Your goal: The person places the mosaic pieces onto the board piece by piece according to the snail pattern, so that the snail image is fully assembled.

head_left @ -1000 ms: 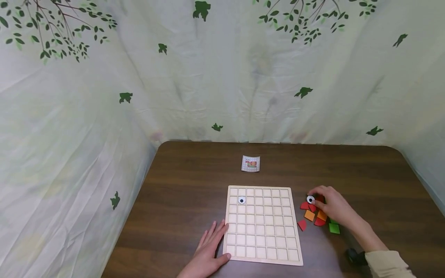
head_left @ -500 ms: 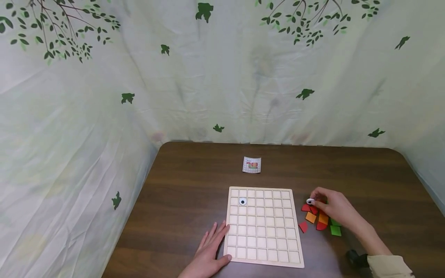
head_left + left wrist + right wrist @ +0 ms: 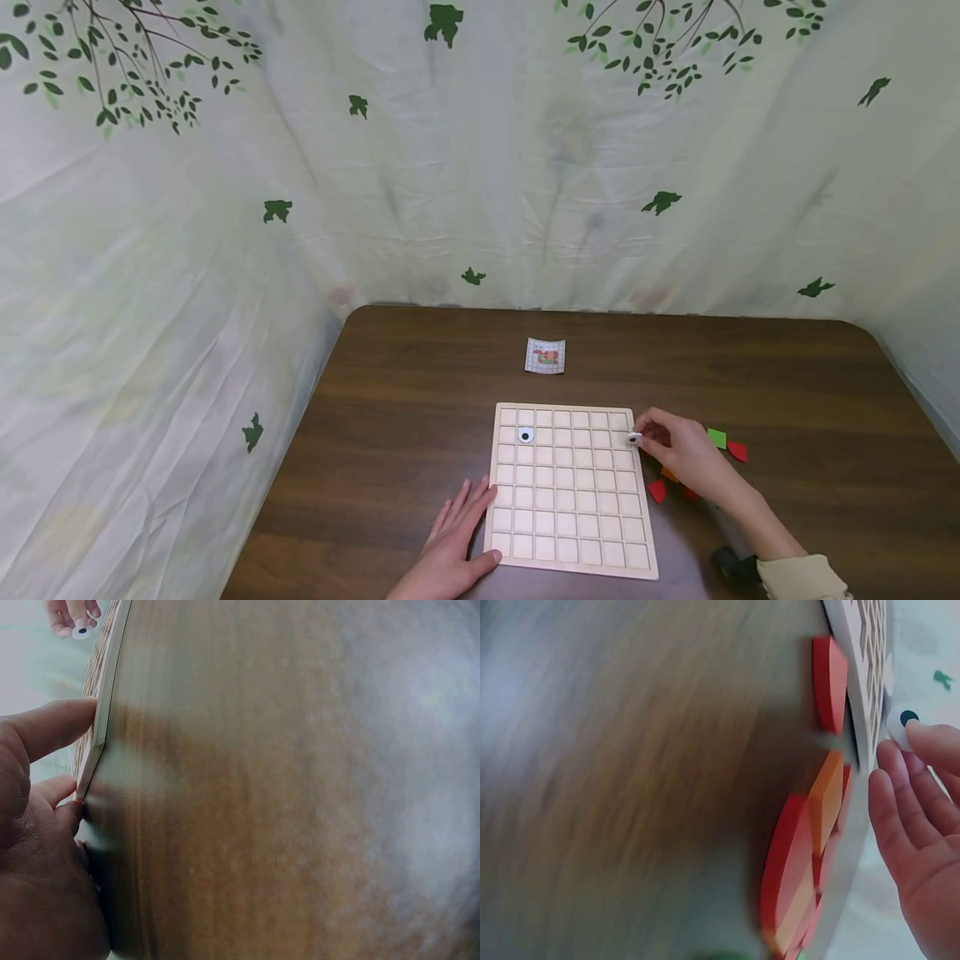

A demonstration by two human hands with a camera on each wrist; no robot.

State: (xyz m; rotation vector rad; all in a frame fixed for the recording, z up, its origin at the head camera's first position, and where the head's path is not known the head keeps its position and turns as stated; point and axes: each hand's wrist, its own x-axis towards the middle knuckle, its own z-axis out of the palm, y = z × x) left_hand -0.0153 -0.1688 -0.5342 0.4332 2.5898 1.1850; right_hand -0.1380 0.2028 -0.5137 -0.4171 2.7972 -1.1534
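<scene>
My right hand pinches a round white eye piece with a black pupil between thumb and fingertips, over the right edge of the pale wooden grid board. In the right wrist view that eye piece shows at the thumb tip. A second eye piece lies in a cell in the board's second row, near its left side. My left hand rests with fairly straight fingers against the board's lower left edge. The left wrist view shows its thumb touching the board's rim.
Right of the board lie loose red, orange and green pieces, partly hidden under the right hand: a red one, a green square, another red one. A small picture card lies behind the board on the brown table.
My right hand has lifted the eye piece from beside the pile and carried it left to the board's right edge. The left hand has stayed at the board.
</scene>
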